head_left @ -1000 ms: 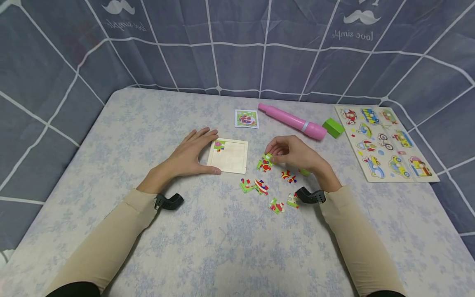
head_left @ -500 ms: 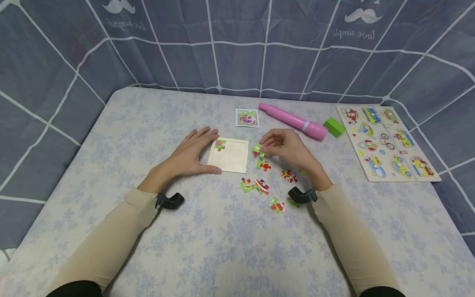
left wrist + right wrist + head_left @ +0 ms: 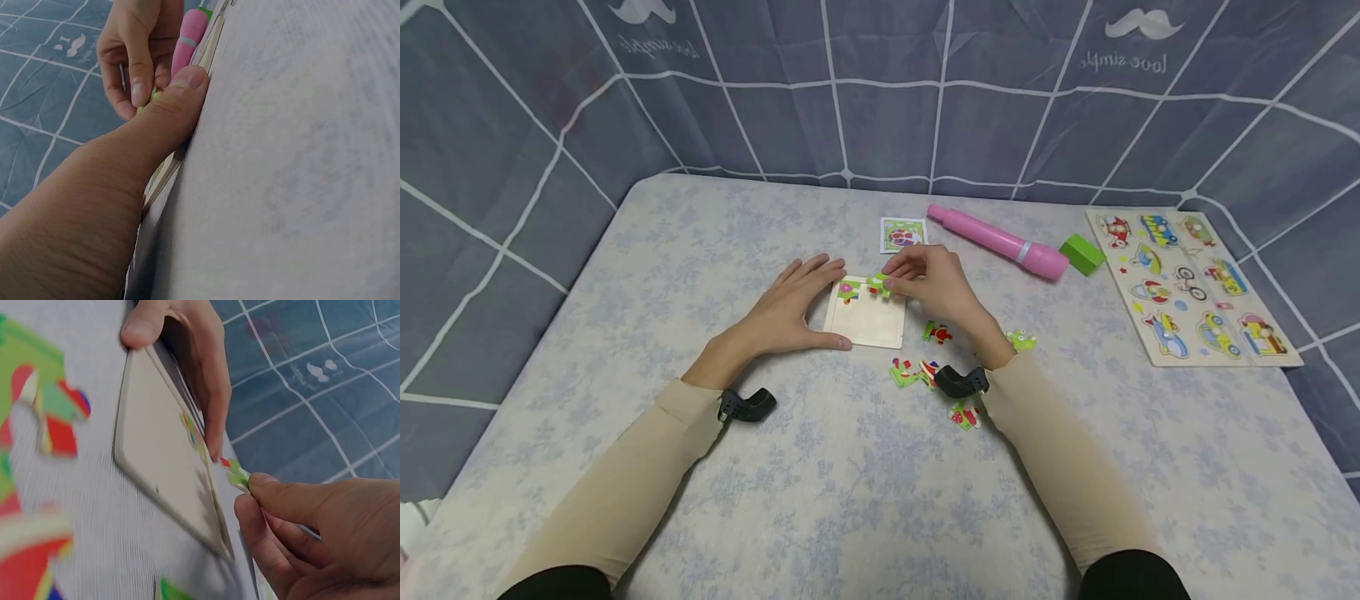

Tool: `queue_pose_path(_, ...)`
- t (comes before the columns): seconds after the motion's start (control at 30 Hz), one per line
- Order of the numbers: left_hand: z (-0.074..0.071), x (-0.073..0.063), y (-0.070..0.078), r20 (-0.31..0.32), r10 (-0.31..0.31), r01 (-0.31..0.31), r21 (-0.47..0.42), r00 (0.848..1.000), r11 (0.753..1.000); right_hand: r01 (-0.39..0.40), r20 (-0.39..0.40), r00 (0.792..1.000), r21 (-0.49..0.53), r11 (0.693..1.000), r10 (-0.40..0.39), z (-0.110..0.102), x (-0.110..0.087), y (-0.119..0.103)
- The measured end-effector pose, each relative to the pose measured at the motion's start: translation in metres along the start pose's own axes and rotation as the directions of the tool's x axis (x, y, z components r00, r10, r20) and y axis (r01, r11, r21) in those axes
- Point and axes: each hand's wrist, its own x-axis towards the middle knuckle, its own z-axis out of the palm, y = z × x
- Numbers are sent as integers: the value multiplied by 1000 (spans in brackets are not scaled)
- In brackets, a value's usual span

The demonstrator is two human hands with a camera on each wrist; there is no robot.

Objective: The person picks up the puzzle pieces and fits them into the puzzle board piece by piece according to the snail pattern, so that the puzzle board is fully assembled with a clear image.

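My left hand (image 3: 790,312) spans the left side of a small wooden puzzle tray (image 3: 868,325), gripping it with the thumb at the near corner and fingertips at the far edge. A green jigsaw piece with a pink spot (image 3: 847,291) lies in the tray's far left corner. Between thumb and fingers my right hand (image 3: 936,283) pinches another green jigsaw piece with a bit of red (image 3: 235,474), over the tray's far edge. Several loose jigsaw pieces (image 3: 937,332) lie right of the tray, some partly hidden by the right forearm.
Behind the tray lies a small picture card (image 3: 891,232), partly covered by the right hand. A pink tube-shaped thing (image 3: 992,237) and a green block (image 3: 1082,254) stand farther right. At the far right lies a vehicle puzzle board (image 3: 1195,292). Tile-patterned cloth (image 3: 880,125) hangs behind the table.
My right hand has carried the green jigsaw piece leftward from the loose pieces to over the tray's far edge. The left hand stays at the tray.
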Motion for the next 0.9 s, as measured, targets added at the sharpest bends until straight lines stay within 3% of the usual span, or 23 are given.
queue_pose_path(0.2,0,0,0,0,1,-1,-3,1000,1000,6,13,1000,-15,1000,-6,15,5,-4)
queue_pose_path(0.37,0,-1,0,0,-6,6,3,1000,1000,11,18,1000,-88,996,-10,21,4,-3)
queue_pose_path(0.67,0,-1,0,-6,-1,1,4,1000,1000,110,15,994,-209,972,-109,28,3,-5)
queue_pose_path(0.9,0,-2,-1,-13,7,-7,4,1000,1000,105,55,994,-280,954,-93,30,1,-11)
